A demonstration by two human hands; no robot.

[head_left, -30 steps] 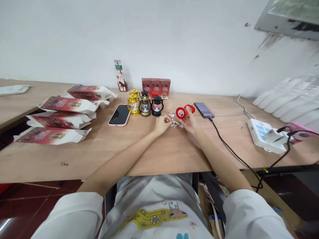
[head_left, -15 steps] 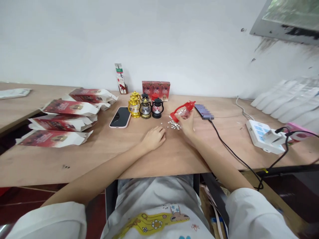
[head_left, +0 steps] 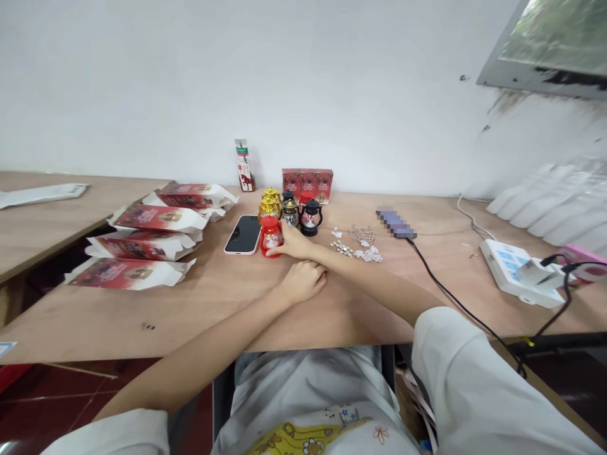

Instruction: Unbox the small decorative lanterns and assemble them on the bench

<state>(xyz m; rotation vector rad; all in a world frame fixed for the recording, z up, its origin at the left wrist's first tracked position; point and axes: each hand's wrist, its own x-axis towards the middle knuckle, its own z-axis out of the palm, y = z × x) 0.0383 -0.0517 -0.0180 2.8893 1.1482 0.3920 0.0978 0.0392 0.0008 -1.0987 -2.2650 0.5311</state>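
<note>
A small red lantern (head_left: pixel 272 237) stands upright on the table, just in front of the other lanterns. My right hand (head_left: pixel 292 244) reaches across to the left, its thumb and fingers closed around the lantern's right side. Below that forearm my left hand (head_left: pixel 304 280) rests on the tabletop, fingers curled in and nothing showing in them. Close behind the red one are gold lanterns (head_left: pixel 269 208), a black and bronze lantern (head_left: pixel 289 215) and a black lantern (head_left: pixel 310 218). Button cells (head_left: pixel 342 248), small screws (head_left: pixel 363 234) and small white pieces (head_left: pixel 368 254) lie to the right.
A pink-edged phone (head_left: pixel 243 234) lies left of the lanterns. Opened red cartons (head_left: pixel 161 218) are stacked further left; red boxes (head_left: pixel 308 183) stand by the wall. On the right are a second phone (head_left: pixel 396 224) with a black cable and a white power strip (head_left: pixel 515 272).
My right hand has carried the red lantern leftward and set it upright by the other lanterns; before, it was tilted over the small parts. My left hand stays on the table.
</note>
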